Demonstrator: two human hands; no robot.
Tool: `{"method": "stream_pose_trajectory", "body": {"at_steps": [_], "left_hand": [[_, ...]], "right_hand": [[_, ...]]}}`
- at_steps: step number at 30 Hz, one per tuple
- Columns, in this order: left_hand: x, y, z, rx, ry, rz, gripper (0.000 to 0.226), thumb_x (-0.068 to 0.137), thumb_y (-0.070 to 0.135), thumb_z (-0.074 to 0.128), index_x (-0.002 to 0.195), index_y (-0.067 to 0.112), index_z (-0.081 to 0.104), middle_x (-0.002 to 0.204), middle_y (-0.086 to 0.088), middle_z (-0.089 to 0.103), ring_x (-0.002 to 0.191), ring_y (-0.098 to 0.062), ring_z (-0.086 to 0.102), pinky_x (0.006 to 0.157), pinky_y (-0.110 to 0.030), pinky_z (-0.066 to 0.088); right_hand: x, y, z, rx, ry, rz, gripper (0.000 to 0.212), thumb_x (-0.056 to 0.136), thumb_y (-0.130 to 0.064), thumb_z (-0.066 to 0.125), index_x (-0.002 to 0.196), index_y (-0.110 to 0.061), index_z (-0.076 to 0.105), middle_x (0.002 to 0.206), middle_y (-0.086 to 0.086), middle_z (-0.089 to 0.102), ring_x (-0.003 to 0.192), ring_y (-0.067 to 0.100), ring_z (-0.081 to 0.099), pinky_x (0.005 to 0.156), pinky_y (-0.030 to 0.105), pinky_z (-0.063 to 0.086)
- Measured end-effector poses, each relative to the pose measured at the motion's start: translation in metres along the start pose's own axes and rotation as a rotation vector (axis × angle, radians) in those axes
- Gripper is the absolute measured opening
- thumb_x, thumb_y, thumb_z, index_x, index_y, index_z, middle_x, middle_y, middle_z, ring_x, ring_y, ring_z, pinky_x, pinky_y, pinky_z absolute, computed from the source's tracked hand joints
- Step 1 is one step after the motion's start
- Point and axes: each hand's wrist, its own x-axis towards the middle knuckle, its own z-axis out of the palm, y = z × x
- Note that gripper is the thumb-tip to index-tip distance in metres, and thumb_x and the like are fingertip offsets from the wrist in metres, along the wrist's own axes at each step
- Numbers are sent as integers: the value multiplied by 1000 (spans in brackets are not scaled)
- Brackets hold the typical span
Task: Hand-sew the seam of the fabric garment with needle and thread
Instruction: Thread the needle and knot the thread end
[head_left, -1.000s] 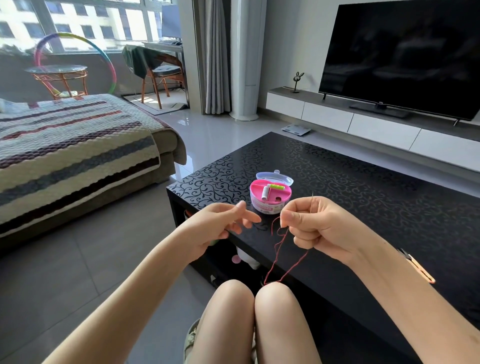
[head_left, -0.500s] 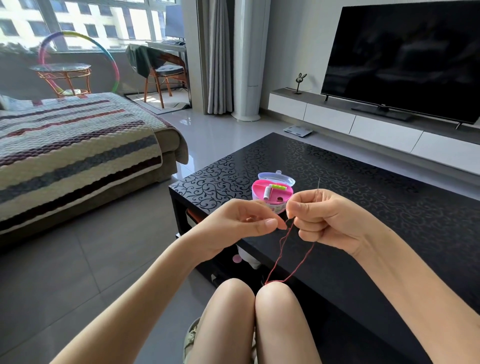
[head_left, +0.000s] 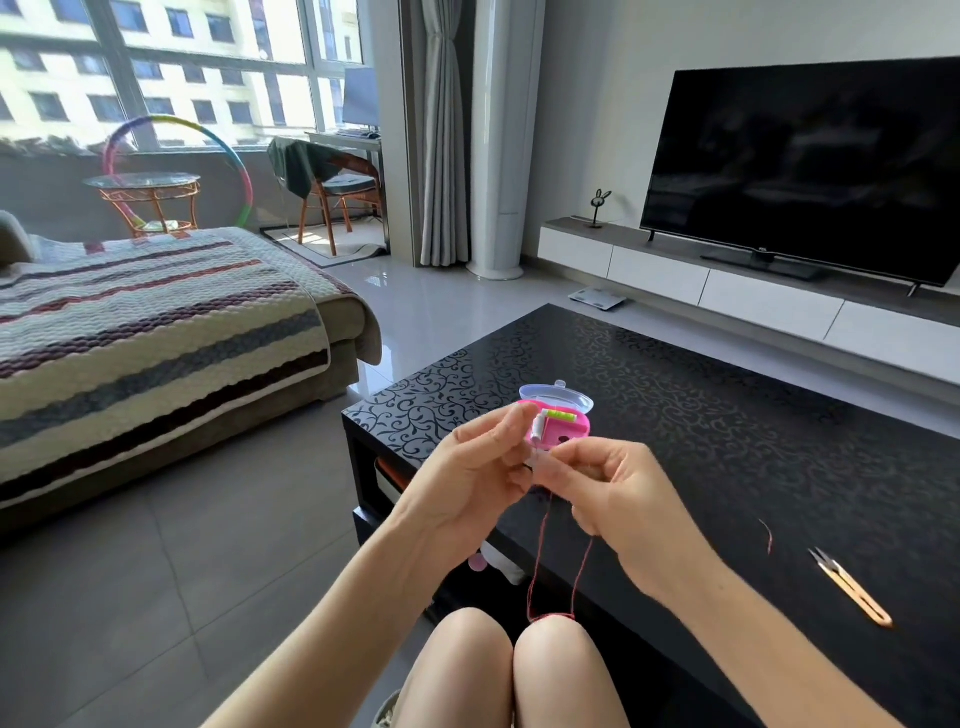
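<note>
A red thread (head_left: 538, 566) hangs in a long loop from my two hands down to my right knee. Over the table's near corner, the fingertips of my left hand (head_left: 457, 483) and my right hand (head_left: 615, 491) meet. My right hand pinches the thread between thumb and forefinger. The curled fingers of my left hand close on the thread where the hands touch. The needle is hidden between the fingers. No fabric garment is in view.
Just behind my hands, a round pink sewing kit (head_left: 566, 423) with its clear lid open stands on the black patterned coffee table (head_left: 727, 415). Thread snips (head_left: 852, 590) and a short red thread scrap (head_left: 768, 535) lie to the right. A sofa is at left.
My left hand has moved right until it touches my right hand. The needle that stood up from my right hand no longer shows. Both hands have risen in front of the kit.
</note>
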Motion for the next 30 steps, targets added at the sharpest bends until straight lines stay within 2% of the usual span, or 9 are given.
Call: {"method": "stream_pose_trajectory", "body": {"at_steps": [2, 4, 7, 9, 11, 14, 22, 25, 30], "left_hand": [[0, -2, 6, 100, 152, 54, 13, 70, 32, 73, 74, 20, 78, 61, 9, 60, 58, -6, 50, 58, -18, 37], [0, -7, 4, 325, 240, 186, 13, 74, 29, 69, 77, 20, 78, 69, 11, 63, 67, -8, 59, 63, -18, 44], [4, -13, -11, 913, 273, 506, 13, 78, 40, 70, 89, 36, 75, 80, 17, 63, 84, -8, 55, 80, -26, 42], [7, -13, -22, 1178, 245, 675, 23, 78, 52, 67, 98, 41, 69, 84, 20, 62, 81, -6, 47, 81, -29, 37], [8, -8, -22, 1291, 209, 802, 25, 78, 58, 62, 87, 38, 73, 81, 16, 61, 75, -6, 40, 81, -27, 30], [7, 0, -16, 1460, 222, 950, 31, 77, 58, 61, 66, 34, 76, 63, 20, 56, 70, -8, 37, 80, -20, 22], [4, 12, -3, 1598, 263, 886, 30, 56, 45, 79, 46, 29, 56, 57, 24, 37, 66, -5, 34, 74, -25, 21], [3, 15, 1, 1602, 258, 836, 41, 55, 48, 78, 51, 36, 39, 56, 25, 33, 68, -1, 28, 76, -25, 22], [0, 18, 3, 1612, 193, 768, 42, 52, 50, 76, 52, 38, 36, 54, 30, 30, 66, 0, 35, 82, -25, 23]], "right_hand": [[-6, 2, 6, -65, 39, -84, 14, 88, 0, 61, 83, 12, 66, 44, 0, 53, 38, 10, 46, 40, 10, 40], [-8, 0, 6, -132, 67, -144, 13, 87, 0, 63, 78, 8, 67, 46, 0, 52, 40, 9, 46, 42, 11, 42], [-2, -9, -2, -105, 75, -119, 14, 86, 1, 63, 73, 4, 67, 39, -11, 44, 35, 1, 37, 41, 9, 31], [2, -13, -10, -62, 59, -73, 18, 84, -2, 65, 67, -4, 70, 40, -8, 38, 36, 3, 27, 41, 15, 21], [3, -14, -13, -68, 26, -21, 22, 83, -6, 67, 62, -12, 72, 44, -1, 34, 39, 9, 20, 43, 24, 14], [2, -15, -15, -75, -31, 48, 14, 82, -3, 67, 68, -2, 69, 45, -1, 36, 39, 9, 19, 42, 23, 14], [1, -16, -22, -63, -58, 121, 17, 83, 3, 64, 66, 1, 64, 43, -2, 47, 38, 9, 23, 41, 22, 18], [2, -15, -23, -42, -56, 141, 16, 81, 2, 66, 66, 2, 63, 45, 2, 45, 38, 9, 21, 40, 20, 18], [3, -16, -24, -25, -79, 147, 11, 69, -8, 71, 62, -1, 65, 49, 6, 42, 39, 9, 21, 40, 20, 18]]}}
